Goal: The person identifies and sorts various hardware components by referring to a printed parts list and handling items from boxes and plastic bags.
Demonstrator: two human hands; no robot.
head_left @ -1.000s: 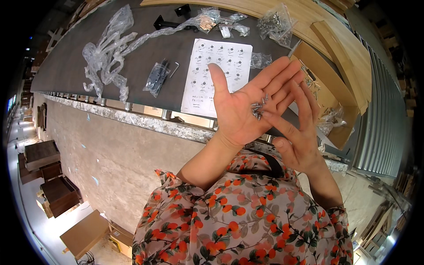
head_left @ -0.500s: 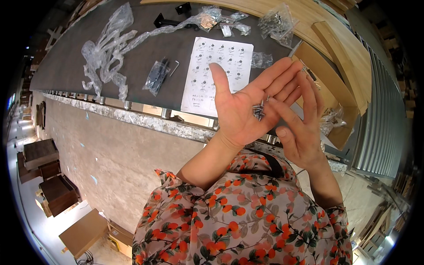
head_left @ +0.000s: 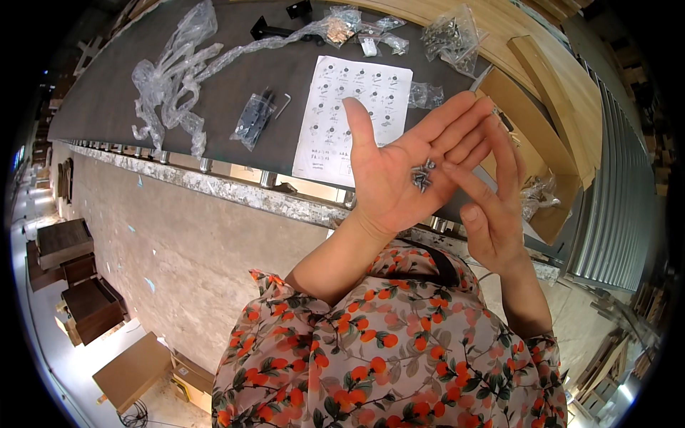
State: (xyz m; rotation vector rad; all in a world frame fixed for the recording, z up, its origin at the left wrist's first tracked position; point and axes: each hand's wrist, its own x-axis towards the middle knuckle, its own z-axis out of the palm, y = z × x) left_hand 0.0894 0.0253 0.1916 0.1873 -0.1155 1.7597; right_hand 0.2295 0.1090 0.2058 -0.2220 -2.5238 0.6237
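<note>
My left hand point(head_left: 389, 175) is palm up and open, its fingers stretched out toward the right. A small pile of short metal screws point(head_left: 422, 175) lies on the palm. My right hand point(head_left: 499, 214) is close against it, its fingers bent and apart. The right index fingertip is beside the pile, and the thumb stands away from it with nothing visible in between. Behind the left hand lies a white printed sheet point(head_left: 335, 143) with rows of small drawings of hardware.
On the dark tabletop point(head_left: 228, 71) lie crumpled clear plastic wrap point(head_left: 168, 78), a bag of black parts point(head_left: 253, 121), a hex key point(head_left: 283, 106), black brackets point(head_left: 275, 32) and a bag of hardware point(head_left: 451, 39). An open cardboard box point(head_left: 553, 143) stands at the right.
The right hand has shifted slightly right and down, its index finger drawing back a little from the pile. The screws now lie differently on the left palm.
</note>
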